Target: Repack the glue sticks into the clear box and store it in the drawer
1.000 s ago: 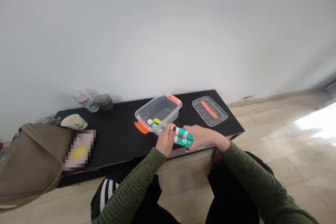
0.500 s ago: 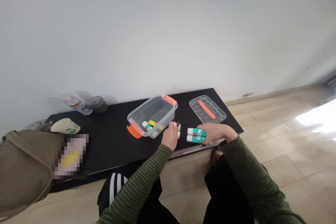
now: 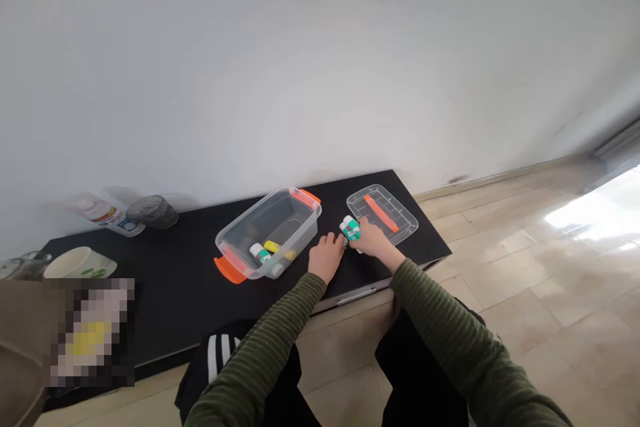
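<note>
Bringing glue sticks [image 3: 351,229] near lid [image 3: 407,215], clamped in my right hand [image 3: 371,240] | left hand [image 3: 326,257] at eight o'clock, hold unclear | these outside box [image 3: 306,235]

Ribbed green sleeves [image 3: 265,350], black trousers [image 3: 420,367]

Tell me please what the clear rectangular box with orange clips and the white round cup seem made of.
Clear rectangular box: probably smooth plastic, with see-through, slightly milky walls. White round cup: perhaps matt paper, given its dull, green-printed side; coating unclear.
</note>
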`<state>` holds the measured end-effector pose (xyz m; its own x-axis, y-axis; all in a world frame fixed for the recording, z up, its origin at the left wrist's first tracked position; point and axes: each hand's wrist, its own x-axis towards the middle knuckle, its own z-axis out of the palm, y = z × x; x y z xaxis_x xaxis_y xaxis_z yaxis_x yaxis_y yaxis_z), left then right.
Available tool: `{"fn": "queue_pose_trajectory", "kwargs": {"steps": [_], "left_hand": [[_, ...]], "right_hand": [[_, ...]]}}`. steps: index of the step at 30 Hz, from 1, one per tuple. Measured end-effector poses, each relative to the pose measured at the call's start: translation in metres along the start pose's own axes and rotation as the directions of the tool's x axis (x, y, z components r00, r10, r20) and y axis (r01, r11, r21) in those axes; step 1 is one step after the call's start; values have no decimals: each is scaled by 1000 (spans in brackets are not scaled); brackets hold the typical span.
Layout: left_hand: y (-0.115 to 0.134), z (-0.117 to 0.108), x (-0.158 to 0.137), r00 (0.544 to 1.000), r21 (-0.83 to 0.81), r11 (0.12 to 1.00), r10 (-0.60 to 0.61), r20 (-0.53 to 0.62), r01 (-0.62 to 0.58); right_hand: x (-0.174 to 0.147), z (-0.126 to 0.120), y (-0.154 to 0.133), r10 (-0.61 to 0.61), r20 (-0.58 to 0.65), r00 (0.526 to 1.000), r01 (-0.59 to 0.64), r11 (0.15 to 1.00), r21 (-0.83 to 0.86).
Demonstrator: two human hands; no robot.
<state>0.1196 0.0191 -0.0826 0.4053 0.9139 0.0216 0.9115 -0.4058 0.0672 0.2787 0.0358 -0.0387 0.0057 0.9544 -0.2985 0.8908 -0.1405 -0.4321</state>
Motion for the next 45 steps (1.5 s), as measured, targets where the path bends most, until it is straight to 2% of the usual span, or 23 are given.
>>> {"fn": "queue_pose_trajectory", "kwargs": {"steps": [6, 12, 18, 23, 28, 33, 35, 36, 38, 40, 43, 45], "left_hand": [[-2, 11, 12, 994, -68, 993, -96, 42, 99], [-5, 10, 12, 998, -102, 993, -59, 33, 63], [-2, 11, 16, 996, -139, 987, -73, 43, 79], [-8, 12, 18, 996, -180, 980, -85, -16, 81], [-10, 10, 16, 993, -219, 969, -117, -6, 113], [-4, -2, 3, 993, -191, 978, -96, -67, 81], [1, -10, -8, 992, -177, 983, -67, -108, 48], [3, -13, -15, 990, -174, 984, -48, -130, 25], [7, -19, -30, 986, -179, 983, -3, -166, -27], [9, -24, -44, 982, -194, 978, 34, -186, -71], [2, -29, -59, 981, -208, 973, 60, -183, -98], [-9, -31, -64, 983, -198, 975, 63, -174, -97]], "right_hand": [[19, 7, -1, 66, -13, 998, -66, 998, 4], [27, 14, -1, 67, 24, 997, -66, 996, -55], [17, 21, -5, 28, -36, 999, -32, 989, -144], [8, 13, -6, 16, -39, 999, -23, 980, -198], [6, 1, -5, -24, -36, 999, 15, 973, -230], [8, -9, 3, -45, -126, 991, 28, 991, -131], [4, -13, 0, -119, -234, 965, 105, 992, -70], [-1, -15, -3, -173, -302, 937, 167, 985, -46], [-12, -18, -19, -287, -431, 856, 308, 951, -22], [-24, -20, -45, -383, -503, 775, 430, 903, -25], [-30, -17, -103, -530, -455, 715, 579, 814, -38], [-25, -8, -146, -610, -324, 723, 643, 766, -5]]}}
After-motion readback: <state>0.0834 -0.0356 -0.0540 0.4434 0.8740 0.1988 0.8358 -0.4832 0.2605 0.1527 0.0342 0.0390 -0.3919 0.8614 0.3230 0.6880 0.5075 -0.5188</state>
